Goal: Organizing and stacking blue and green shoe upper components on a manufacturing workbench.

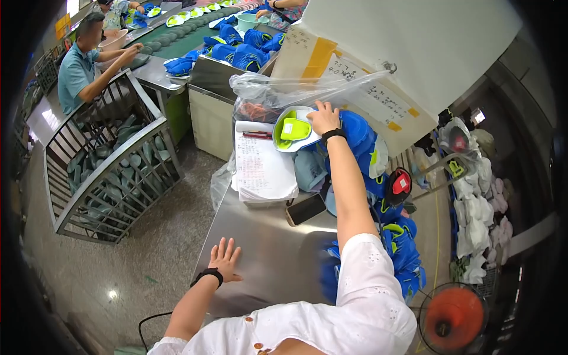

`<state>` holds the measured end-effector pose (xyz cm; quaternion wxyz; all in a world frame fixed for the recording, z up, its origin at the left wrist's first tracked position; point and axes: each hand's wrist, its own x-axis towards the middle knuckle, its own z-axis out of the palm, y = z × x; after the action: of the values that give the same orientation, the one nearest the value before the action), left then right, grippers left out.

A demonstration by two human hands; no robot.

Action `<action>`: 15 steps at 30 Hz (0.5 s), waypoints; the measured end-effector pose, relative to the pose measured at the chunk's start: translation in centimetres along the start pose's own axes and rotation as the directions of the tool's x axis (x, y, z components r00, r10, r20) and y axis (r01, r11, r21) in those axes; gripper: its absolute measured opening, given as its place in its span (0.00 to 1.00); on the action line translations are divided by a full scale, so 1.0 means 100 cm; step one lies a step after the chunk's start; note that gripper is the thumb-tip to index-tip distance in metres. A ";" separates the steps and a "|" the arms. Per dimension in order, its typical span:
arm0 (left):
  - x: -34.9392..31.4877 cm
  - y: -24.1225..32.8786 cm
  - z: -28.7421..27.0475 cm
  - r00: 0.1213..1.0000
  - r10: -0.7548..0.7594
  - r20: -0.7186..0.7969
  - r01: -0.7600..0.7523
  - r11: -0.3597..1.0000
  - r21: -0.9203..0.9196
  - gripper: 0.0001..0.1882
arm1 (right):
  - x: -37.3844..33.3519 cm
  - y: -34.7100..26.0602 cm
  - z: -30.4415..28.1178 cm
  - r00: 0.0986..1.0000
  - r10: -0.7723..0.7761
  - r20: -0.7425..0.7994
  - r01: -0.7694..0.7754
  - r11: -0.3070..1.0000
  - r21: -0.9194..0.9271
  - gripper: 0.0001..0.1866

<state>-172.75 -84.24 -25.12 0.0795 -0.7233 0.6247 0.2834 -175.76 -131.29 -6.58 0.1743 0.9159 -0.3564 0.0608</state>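
One shoe upper is in hand so far: the right hand (pixel 323 118) is stretched out to the far edge of the steel worktop (pixel 266 254), fingers closed on the rim of a white piece with a lime-green lining (pixel 293 129), which sits at the top of the blue pile, just in front of the clear plastic bag (pixel 278 94). The left hand (pixel 225 260) lies flat near the worktop's near left edge, palm down, fingers spread, gripping nothing, well apart from the stock. Blue and lime shoe uppers (pixel 402 236) are heaped along the right edge from far to near, many of them; I can't tell from here which are handled and which are not, since no separate finished stack shows. Judgement: early or mid batch, the bulk of the pile looks untouched, and the held piece has not left the pile area. Mid-worktop: a notebook with written pages (pixel 263 165) with a red pen (pixel 257 135) at its far end, a phone (pixel 305 209) lying just near of it, a red round tool (pixel 400 184) toward the right edge. A large cardboard box (pixel 355 77) leans behind the bag. Off the worktop: a metal cage of grey insoles (pixel 112 171) to the left, an orange fan (pixel 454 318) at lower right, and another person in a teal shirt (pixel 74 71) seated at a far bench.
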 end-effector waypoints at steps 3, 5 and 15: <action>0.000 0.001 -0.002 1.000 -0.004 -0.013 0.004 1.000 -0.004 0.54 | 0.000 0.000 -0.005 0.999 0.045 0.007 -0.045 0.995 0.090 0.12; -0.001 0.001 -0.006 1.000 -0.008 -0.001 0.008 1.000 -0.021 0.54 | -0.002 0.002 -0.009 1.000 0.019 -0.014 -0.017 0.992 0.122 0.12; -0.005 0.002 -0.007 1.000 -0.012 0.019 0.012 1.000 0.001 0.54 | -0.023 -0.006 -0.015 0.998 -0.005 -0.060 0.013 0.989 0.146 0.14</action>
<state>-172.74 -84.12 -24.26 0.0873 -0.7242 0.6196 0.2897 -177.01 -128.91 -5.85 0.1176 0.9256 -0.3416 0.1130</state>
